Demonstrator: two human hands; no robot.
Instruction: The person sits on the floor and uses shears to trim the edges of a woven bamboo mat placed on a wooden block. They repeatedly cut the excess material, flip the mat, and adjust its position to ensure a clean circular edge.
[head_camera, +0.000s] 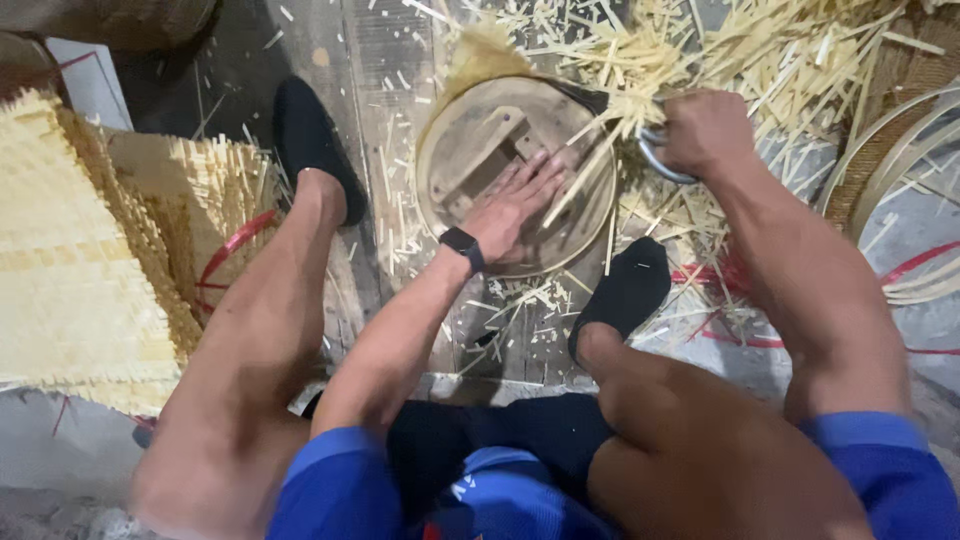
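The round wooden block (515, 170) looks worn, matt and dusty. Pale bamboo strips (760, 60) lie dry and splintery over rough floor planks (370, 110). The curved handle (662, 160) gleams like metal. The socks (625, 290) are soft black cloth.

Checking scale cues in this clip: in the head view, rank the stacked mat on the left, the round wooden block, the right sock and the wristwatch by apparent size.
1. Stacked mat, largest.
2. Round wooden block.
3. Right sock. It sits nearer the camera than the block, but still looks clearly smaller.
4. Wristwatch, smallest.
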